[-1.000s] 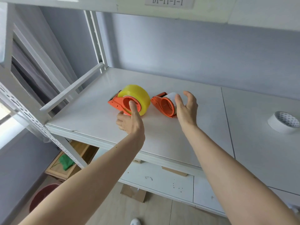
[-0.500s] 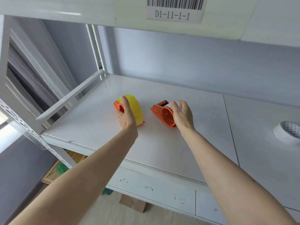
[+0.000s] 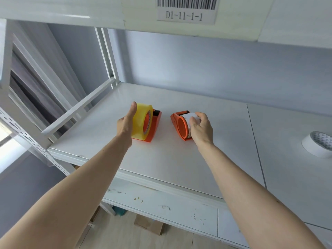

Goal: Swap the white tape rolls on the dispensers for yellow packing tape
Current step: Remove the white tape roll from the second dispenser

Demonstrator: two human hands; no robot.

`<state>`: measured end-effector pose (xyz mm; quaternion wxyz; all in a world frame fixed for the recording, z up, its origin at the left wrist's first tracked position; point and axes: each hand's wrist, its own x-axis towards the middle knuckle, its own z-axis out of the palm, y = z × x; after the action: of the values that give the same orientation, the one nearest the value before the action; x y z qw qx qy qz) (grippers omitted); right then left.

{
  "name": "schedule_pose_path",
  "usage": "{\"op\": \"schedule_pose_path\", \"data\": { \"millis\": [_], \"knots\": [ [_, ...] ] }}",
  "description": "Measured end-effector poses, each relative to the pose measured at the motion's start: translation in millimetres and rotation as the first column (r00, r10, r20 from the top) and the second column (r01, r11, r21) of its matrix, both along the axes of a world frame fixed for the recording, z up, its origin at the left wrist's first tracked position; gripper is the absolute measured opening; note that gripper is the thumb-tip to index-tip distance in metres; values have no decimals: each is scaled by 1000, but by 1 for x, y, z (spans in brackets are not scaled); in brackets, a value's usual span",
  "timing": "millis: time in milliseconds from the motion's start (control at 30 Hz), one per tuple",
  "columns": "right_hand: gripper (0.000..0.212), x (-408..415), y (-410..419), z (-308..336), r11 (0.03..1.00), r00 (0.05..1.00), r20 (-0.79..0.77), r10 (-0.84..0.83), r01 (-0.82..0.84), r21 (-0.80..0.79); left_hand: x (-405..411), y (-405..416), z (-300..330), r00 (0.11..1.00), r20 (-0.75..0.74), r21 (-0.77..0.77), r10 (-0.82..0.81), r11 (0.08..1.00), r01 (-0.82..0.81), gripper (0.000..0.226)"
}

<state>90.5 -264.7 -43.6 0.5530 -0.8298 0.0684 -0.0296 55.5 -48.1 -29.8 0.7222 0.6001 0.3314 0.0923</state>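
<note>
Up on the smooth white shelf [image 3: 161, 169], two orange plastic dispensers stand side by side, and everything else is placed here from the left orange dispenser [image 3: 152, 129]. That one is a wedge-shaped shell carrying a fat, glossy yellow tape roll [image 3: 142, 121], translucent at its rim, seated upright on the hub. The left hand [image 3: 125, 123] lies against the roll's outer face, just left of the dispenser, with the thumb straight up along the yellow curve; the other fingers are hidden behind the roll, so whether they curl round it cannot be told. Right of the left orange dispenser, a clear gap away, stands the right orange dispenser [image 3: 180, 125], rounded like a snail shell, with a matte white tape roll [image 3: 190, 118] set in it. The right hand [image 3: 201, 130] grips that white roll from the far side, fingers curled over its top. Far to the right of the left dispenser a loose white tape roll [image 3: 317, 144] lies flat, a patterned lining showing inside its ring. Above and behind the left dispenser, a barcode label [image 3: 186, 9] reading D1-11-1-1 is stuck to the upper shelf's edge.
</note>
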Motion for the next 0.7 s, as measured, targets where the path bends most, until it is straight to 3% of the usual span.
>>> {"op": "schedule_pose_path", "data": {
  "millis": [133, 267, 433, 600, 700],
  "knots": [
    [41, -1, -2, 1, 1000, 1000, -11, -4, 4, 22, -8, -7, 2, 990, 78, 47, 115, 992, -119, 52],
    [41, -2, -6, 2, 999, 999, -35, -11, 12, 33, -16, -17, 6, 947, 226, 102, 227, 962, -254, 73],
    [21, -4, -8, 1, 997, 998, -57, -2, 6, 74, -21, -46, 31, 886, 423, 237, 191, 920, -311, 58],
    [23, -5, -5, 3, 998, 998, -54, 16, -13, 67, -9, -85, 41, 937, 342, 290, -70, 957, -34, 34],
    [21, -5, -3, 2, 995, 997, -73, 23, -16, 94, 2, -106, 26, 965, 125, 337, -232, 925, 179, 36]
  ]
}}
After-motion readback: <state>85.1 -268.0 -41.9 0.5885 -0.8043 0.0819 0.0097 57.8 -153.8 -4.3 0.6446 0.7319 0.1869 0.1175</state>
